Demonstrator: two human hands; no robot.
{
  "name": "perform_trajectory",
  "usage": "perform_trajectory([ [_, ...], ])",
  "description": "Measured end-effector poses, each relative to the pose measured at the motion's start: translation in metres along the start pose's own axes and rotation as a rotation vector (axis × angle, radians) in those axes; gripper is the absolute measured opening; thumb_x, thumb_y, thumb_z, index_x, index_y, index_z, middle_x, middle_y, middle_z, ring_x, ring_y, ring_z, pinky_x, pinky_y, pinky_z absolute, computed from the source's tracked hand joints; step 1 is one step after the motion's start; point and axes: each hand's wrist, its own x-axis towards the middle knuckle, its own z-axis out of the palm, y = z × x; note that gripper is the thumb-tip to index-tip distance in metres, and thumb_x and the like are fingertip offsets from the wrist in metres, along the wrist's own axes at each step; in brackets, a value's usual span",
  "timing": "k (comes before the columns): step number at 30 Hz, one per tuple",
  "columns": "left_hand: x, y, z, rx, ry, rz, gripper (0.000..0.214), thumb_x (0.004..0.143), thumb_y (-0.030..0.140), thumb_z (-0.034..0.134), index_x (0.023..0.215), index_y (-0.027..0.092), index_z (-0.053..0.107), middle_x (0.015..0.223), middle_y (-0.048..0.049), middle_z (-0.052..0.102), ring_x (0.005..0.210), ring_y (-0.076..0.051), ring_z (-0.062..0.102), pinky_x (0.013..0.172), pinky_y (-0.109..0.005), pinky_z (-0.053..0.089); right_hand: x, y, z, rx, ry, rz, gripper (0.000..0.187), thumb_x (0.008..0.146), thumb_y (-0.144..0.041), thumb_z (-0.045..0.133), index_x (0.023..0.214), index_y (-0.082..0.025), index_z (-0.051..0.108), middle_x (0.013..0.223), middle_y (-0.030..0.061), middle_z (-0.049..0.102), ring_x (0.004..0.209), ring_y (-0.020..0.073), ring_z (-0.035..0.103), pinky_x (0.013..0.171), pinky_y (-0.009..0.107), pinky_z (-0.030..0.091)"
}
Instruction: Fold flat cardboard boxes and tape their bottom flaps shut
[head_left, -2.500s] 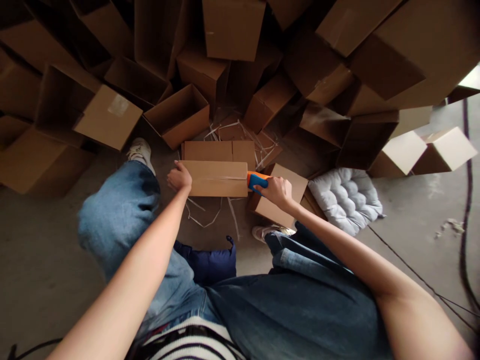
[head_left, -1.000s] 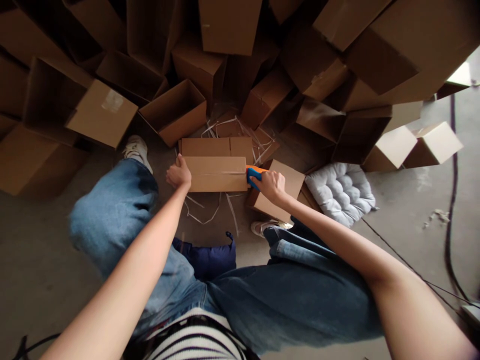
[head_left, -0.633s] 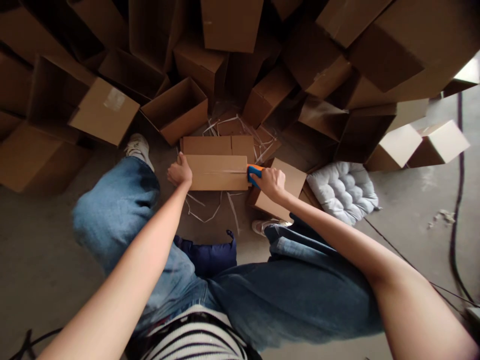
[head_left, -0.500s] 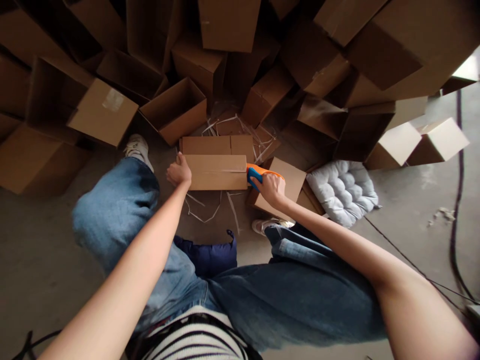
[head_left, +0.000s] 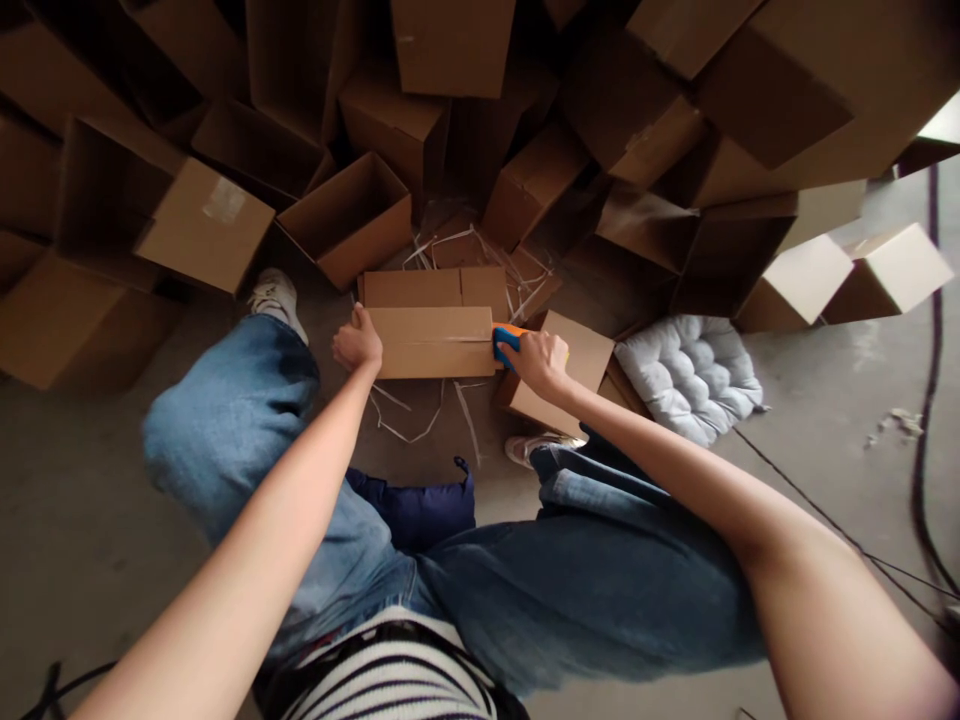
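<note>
A closed brown cardboard box (head_left: pixel 431 342) lies on the floor between my feet, a strip of clear tape running along its top seam. My left hand (head_left: pixel 358 343) is curled against the box's left end, thumb on the top edge. My right hand (head_left: pixel 538 362) is closed round a blue and orange tape dispenser (head_left: pixel 506 338), pressed against the box's right end.
A flattened box (head_left: pixel 435 287) lies just behind the taped one. Piled cardboard boxes (head_left: pixel 352 215) fill the far half of the view. A white quilted cushion (head_left: pixel 690 375), another box (head_left: pixel 559 385), a blue cushion (head_left: pixel 420 515), tape scraps (head_left: pixel 405 420) and black cables (head_left: pixel 926 420) lie around me.
The dispenser has stayed at the box's right end, shifting only slightly under my right hand. My left hand has kept its place on the left end.
</note>
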Motion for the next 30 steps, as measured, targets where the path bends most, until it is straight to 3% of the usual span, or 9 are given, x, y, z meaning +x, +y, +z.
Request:
perform_trajectory([
  [4, 0.0, 0.001, -0.001, 0.008, -0.005, -0.006, 0.077, 0.103, 0.061, 0.024, 0.108, 0.007, 0.078, 0.104, -0.0282, 0.075, 0.108, -0.04, 0.072, 0.088, -0.048, 0.055, -0.016, 0.004, 0.018, 0.025, 0.026, 0.028, 0.057, 0.107, -0.049, 0.039, 0.113, -0.004, 0.074, 0.112, 0.0231, 0.076, 0.101, 0.0311, 0.074, 0.078, 0.031, 0.051],
  [7, 0.001, 0.001, 0.002, 0.002, 0.008, -0.004, 0.077, 0.103, 0.062, 0.026, 0.106, 0.007, 0.079, 0.102, -0.0272, 0.076, 0.105, -0.039, 0.072, 0.088, -0.047, 0.055, -0.014, 0.006, 0.015, 0.018, 0.026, 0.026, 0.056, 0.106, -0.049, 0.04, 0.112, -0.005, 0.075, 0.114, 0.023, 0.075, 0.102, 0.0308, 0.073, 0.078, 0.031, 0.05],
  [13, 0.003, -0.001, 0.005, -0.002, 0.034, -0.013, 0.075, 0.103, 0.062, 0.028, 0.105, 0.009, 0.079, 0.101, -0.026, 0.076, 0.102, -0.038, 0.073, 0.088, -0.045, 0.055, 0.018, -0.005, 0.011, -0.003, 0.029, 0.009, 0.05, 0.103, -0.048, 0.048, 0.113, -0.01, 0.077, 0.112, 0.0233, 0.076, 0.106, 0.0317, 0.073, 0.081, 0.032, 0.052],
  [17, 0.005, -0.003, 0.004, 0.017, 0.007, -0.003, 0.075, 0.102, 0.063, 0.027, 0.102, 0.01, 0.08, 0.099, -0.0258, 0.076, 0.102, -0.038, 0.073, 0.088, -0.046, 0.056, 0.044, -0.013, 0.035, 0.005, -0.15, 0.021, 0.039, 0.105, -0.028, 0.044, 0.119, -0.009, 0.075, 0.119, 0.0219, 0.075, 0.112, 0.0281, 0.072, 0.082, 0.029, 0.052],
  [21, 0.009, -0.002, 0.003, 0.015, -0.015, -0.02, 0.076, 0.103, 0.063, 0.025, 0.104, 0.011, 0.08, 0.099, -0.0259, 0.076, 0.102, -0.039, 0.074, 0.086, -0.048, 0.056, 0.06, 0.004, 0.047, 0.023, -0.145, -0.054, 0.049, 0.106, -0.047, 0.042, 0.121, -0.012, 0.073, 0.126, 0.0193, 0.073, 0.115, 0.0274, 0.071, 0.087, 0.029, 0.051],
  [25, 0.01, 0.001, 0.003, 0.011, -0.028, -0.048, 0.074, 0.102, 0.062, 0.029, 0.105, 0.01, 0.081, 0.099, -0.0268, 0.077, 0.103, -0.04, 0.074, 0.089, -0.05, 0.056, 0.067, 0.027, 0.028, 0.071, -0.092, 0.005, 0.052, 0.107, -0.048, 0.037, 0.125, -0.012, 0.07, 0.125, 0.0198, 0.073, 0.116, 0.0278, 0.069, 0.088, 0.029, 0.049],
  [30, 0.009, 0.001, 0.003, -0.017, -0.006, -0.06, 0.074, 0.102, 0.061, 0.029, 0.107, 0.008, 0.081, 0.1, -0.0278, 0.076, 0.104, -0.042, 0.073, 0.091, -0.052, 0.055, 0.067, 0.048, -0.004, 0.061, 0.069, 0.124, 0.052, 0.107, -0.038, 0.031, 0.129, -0.006, 0.065, 0.13, 0.0242, 0.068, 0.117, 0.0306, 0.067, 0.089, 0.033, 0.049],
])
